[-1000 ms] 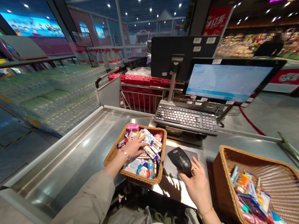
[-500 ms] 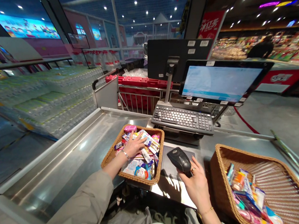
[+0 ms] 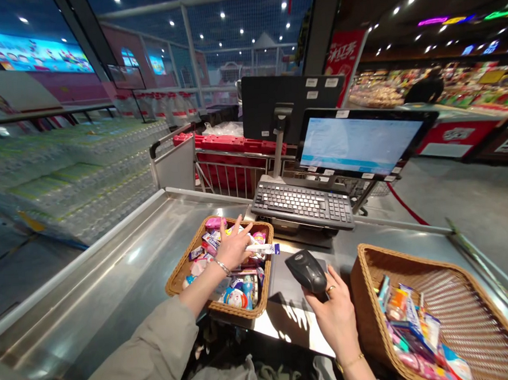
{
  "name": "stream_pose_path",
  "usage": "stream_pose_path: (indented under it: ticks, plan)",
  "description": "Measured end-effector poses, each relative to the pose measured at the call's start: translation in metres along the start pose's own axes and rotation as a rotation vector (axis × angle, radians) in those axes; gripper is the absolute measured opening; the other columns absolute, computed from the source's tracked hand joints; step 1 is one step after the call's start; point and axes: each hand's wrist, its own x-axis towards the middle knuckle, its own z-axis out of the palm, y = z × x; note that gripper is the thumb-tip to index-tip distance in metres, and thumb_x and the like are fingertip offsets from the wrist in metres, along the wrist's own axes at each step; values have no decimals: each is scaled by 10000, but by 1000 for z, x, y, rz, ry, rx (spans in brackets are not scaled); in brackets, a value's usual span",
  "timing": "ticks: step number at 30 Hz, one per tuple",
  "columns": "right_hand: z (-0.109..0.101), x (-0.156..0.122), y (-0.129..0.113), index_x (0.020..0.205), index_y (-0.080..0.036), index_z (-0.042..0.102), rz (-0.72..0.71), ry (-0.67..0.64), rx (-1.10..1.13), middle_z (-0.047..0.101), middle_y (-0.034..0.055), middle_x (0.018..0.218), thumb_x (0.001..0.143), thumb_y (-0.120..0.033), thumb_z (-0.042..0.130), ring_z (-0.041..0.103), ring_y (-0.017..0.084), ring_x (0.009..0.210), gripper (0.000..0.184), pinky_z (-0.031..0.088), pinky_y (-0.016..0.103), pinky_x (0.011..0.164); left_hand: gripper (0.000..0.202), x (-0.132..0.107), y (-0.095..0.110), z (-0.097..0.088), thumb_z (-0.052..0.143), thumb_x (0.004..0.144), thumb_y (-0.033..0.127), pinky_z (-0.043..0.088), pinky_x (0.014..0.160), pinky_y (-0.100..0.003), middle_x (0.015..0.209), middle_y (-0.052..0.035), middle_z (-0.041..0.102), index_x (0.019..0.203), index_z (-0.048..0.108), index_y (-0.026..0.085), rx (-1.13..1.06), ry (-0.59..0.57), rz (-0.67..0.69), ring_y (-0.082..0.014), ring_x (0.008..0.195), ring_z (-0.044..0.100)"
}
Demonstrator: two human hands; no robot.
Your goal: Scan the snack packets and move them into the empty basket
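Note:
My left hand (image 3: 233, 250) is over the left wicker basket (image 3: 170, 284), palm down. A slim white packet with a blue end (image 3: 264, 249) juts from between its thumb and fingers, across the basket's right rim. Beneath lie small packaged goods, among them a pink case (image 3: 216, 222) and a round blue, white and red pack (image 3: 235, 298). My right hand (image 3: 333, 306) grips a black barcode scanner (image 3: 306, 271) above the counter, its head tilted toward the left basket.
On the right stands a deeper wicker basket (image 3: 462, 292) holding several small packages (image 3: 410, 318). A keyboard (image 3: 302, 204) and lit monitor (image 3: 358, 144) sit behind the scanner. The metal counter (image 3: 125, 272) runs left, with a trolley (image 3: 231, 171) beyond and stacked bottles (image 3: 76, 166) farther left.
My left hand has shifted slightly right and now has the slim white packet lifted among its fingers. The scanner in my right hand stays almost in place. The view has turned slightly right.

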Motion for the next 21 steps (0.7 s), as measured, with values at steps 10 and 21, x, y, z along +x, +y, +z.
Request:
stream_pose_path:
  ticks: [10, 21]
  plan:
    - [-1, 4, -10, 962, -193, 704, -129, 25, -20, 654, 86, 1221, 726, -263, 618, 388, 300, 1345, 261, 373, 504, 1076, 125, 11, 37, -12, 715, 748, 231, -125, 1073, -758, 1336, -80, 603, 712, 599, 200, -5, 85, -125, -391, 1435, 240]
    - [-1, 8, -16, 892, -203, 716, -206, 31, -58, 666, 70, 1208, 696, -225, 619, 374, 318, 1354, 220, 376, 534, 1065, 88, 13, 45, -11, 691, 783, 242, -155, 1065, -759, 1381, -81, 564, 746, 620, 205, 47, 149, -117, -393, 1445, 208]
